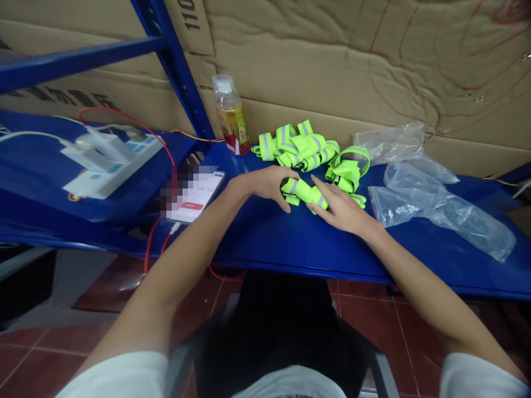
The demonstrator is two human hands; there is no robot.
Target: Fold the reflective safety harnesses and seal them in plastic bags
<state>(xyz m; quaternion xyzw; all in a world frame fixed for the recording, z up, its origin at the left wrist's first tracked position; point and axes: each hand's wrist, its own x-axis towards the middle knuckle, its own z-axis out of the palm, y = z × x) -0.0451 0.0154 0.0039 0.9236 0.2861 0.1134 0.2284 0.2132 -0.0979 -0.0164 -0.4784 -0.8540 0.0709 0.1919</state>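
Between my two hands lies a folded neon-yellow reflective strap with silver-grey bands, at the middle of the blue shelf. My left hand curls round its left end, thumb toward me. At the right end, the fingers and thumb of my right hand press against the strap. Just behind is a pile of similar reflective straps, loosely bunched. Another looped strap bundle sits beyond my right hand, partly overlapped by it.
Clear plastic bags lie on the right of the blue shelf. A drink bottle stands behind, against cardboard. On the left are a phone with a red cable, a white power strip and a blue upright.
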